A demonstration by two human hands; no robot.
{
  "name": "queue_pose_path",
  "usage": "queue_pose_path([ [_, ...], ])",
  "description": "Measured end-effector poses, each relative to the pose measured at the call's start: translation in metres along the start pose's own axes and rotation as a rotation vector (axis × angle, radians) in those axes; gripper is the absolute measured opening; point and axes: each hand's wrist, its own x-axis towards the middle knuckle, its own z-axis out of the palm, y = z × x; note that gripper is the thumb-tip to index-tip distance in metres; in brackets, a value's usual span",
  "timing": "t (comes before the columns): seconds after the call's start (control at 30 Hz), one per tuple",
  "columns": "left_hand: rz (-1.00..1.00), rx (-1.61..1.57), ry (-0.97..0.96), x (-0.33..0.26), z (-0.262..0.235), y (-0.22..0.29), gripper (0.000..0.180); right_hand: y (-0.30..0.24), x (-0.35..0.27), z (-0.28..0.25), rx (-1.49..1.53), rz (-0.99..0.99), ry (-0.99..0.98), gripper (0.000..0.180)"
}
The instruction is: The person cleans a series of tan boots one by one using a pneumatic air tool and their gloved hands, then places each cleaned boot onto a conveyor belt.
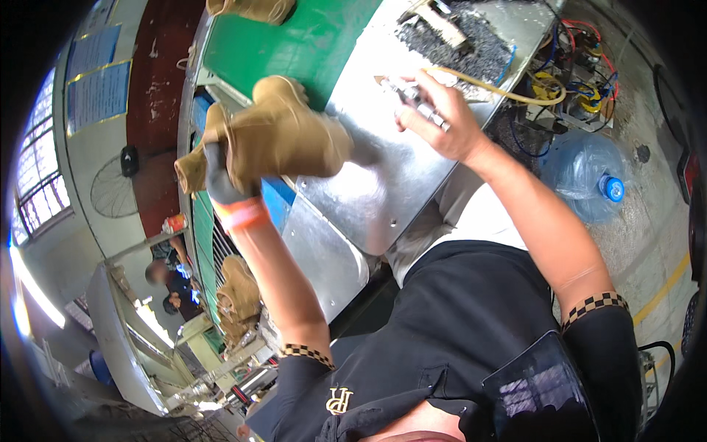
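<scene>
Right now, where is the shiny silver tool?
In the head view, the silver tool is in the right hand, over the metal table, right of the held boot.

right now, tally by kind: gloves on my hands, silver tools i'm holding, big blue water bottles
Grey glove: 1, on the left hand
Silver tool: 1, in the right hand
Blue water bottle: 1
Total: 3

At least 3 boots [287, 144] can be counted, the exact number being hidden by overlap, along with the wearer's 1 left hand [219, 180] and 1 right hand [445, 118], 1 tool [414, 97], 1 fan [129, 162] and 1 jug [582, 173].
</scene>
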Motion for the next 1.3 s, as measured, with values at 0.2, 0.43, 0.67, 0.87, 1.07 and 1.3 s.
queue_pose_path([
  [0.2, 0.71, 1.513, -0.14, 0.215, 0.001, -0.049, 0.042, -0.008, -0.002, 0.003, 0.125, 0.113, 0.051, 0.041],
  [0.43, 0.466, 0.562, -0.176, 0.196, 0.039, -0.073, 0.037, -0.002, -0.001, -0.003, 0.071, 0.088, 0.019, 0.038],
  [0.67, 0.117, 0.652, 0.02, 0.01, -0.102, -0.083, 0.047, 0.008, -0.002, 0.002, 0.082, 0.13, 0.029, 0.039],
  [0.87, 0.268, 1.043, 0.481, -0.1, -0.336, -0.039, 0.037, -0.009, 0.005, 0.012, 0.075, 0.155, 0.06, 0.042],
  [1.07, -0.109, 2.037, 1.306, -0.223, -0.553, 0.095, 0.102, -0.007, 0.009, 0.076, 0.095, 0.257, 0.091, 0.042],
  [1.3, -0.48, 1.145, 0.892, -0.216, -0.59, 0.115, 0.063, 0.001, 0.016, 0.106, 0.106, 0.218, 0.054, 0.041],
])
